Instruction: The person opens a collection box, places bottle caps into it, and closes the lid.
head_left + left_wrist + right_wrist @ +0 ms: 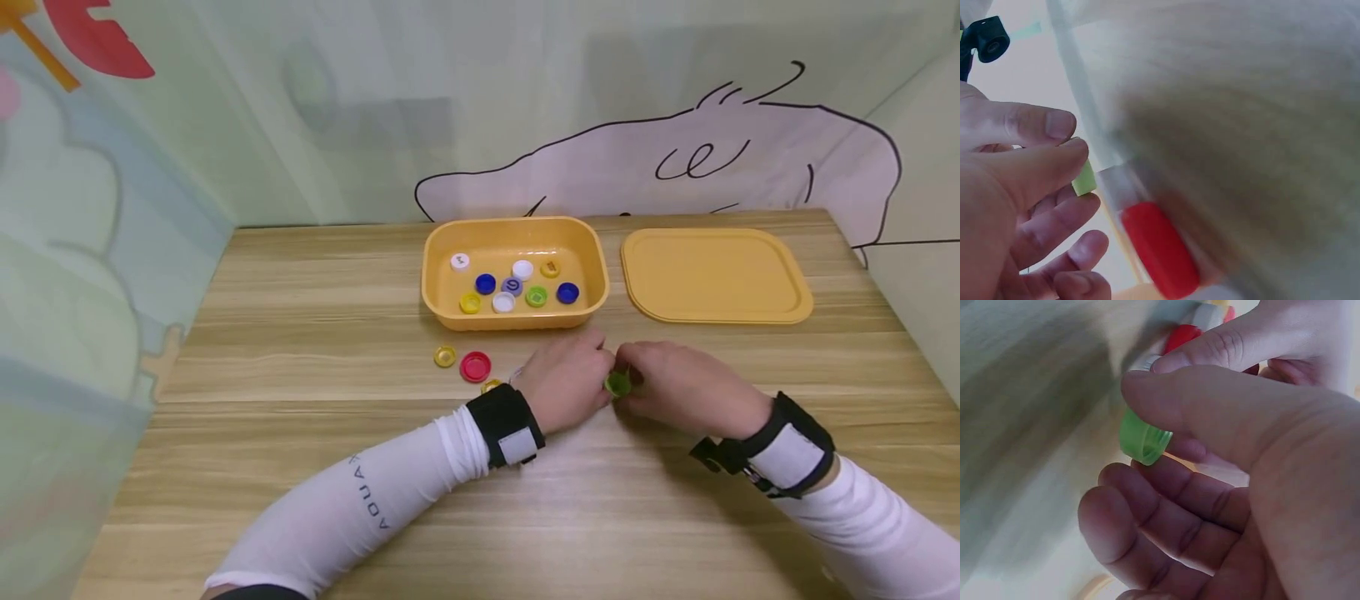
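A small green bottle cap (618,384) is held between the two hands, above the table just in front of the tub. My left hand (566,379) pinches it from the left, with the green edge (1085,179) showing between thumb and index finger. From the other side my right hand (678,383) holds the cap (1141,439) between thumb and fingers, its hollow side partly visible. Left of the left hand lie a red cap (476,367), a yellow cap (445,357) and another yellow one (491,386) partly behind the wrist. A whitish piece (516,375) is mostly hidden by the left hand.
Behind the hands stands a yellow-orange tub (435,287) containing several white, blue, yellow, green and purple caps. Its matching flat lid (716,275) lies to the right. A printed curtain (360,125) hangs along the table's back edge.
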A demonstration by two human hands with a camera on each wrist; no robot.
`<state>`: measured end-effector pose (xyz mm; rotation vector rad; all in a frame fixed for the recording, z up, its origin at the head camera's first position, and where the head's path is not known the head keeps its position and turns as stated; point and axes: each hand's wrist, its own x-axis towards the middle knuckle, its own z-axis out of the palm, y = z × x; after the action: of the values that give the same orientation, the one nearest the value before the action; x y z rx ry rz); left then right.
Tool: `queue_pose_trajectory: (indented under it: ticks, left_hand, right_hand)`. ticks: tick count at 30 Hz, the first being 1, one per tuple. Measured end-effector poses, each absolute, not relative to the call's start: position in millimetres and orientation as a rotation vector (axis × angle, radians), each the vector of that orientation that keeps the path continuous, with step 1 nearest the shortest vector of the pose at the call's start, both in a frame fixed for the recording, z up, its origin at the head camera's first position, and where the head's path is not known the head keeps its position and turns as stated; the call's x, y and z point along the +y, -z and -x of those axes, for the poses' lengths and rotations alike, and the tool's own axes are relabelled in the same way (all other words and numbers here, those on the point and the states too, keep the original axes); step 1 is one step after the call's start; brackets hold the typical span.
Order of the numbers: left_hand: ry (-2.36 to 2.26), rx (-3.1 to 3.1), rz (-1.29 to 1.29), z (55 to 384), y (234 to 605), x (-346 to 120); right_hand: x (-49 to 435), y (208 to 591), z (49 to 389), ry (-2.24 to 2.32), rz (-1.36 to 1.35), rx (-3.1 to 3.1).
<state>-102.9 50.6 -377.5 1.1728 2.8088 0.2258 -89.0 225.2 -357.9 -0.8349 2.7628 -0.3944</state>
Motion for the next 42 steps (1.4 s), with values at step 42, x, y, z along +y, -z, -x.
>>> queue_pose_trajectory:
  ticks: [42]
  left_hand:
    - [-0.830, 2.984, -0.514, 188, 309, -56]
  right_hand:
    - [114, 299, 206, 0.801, 0.710, 2.823]
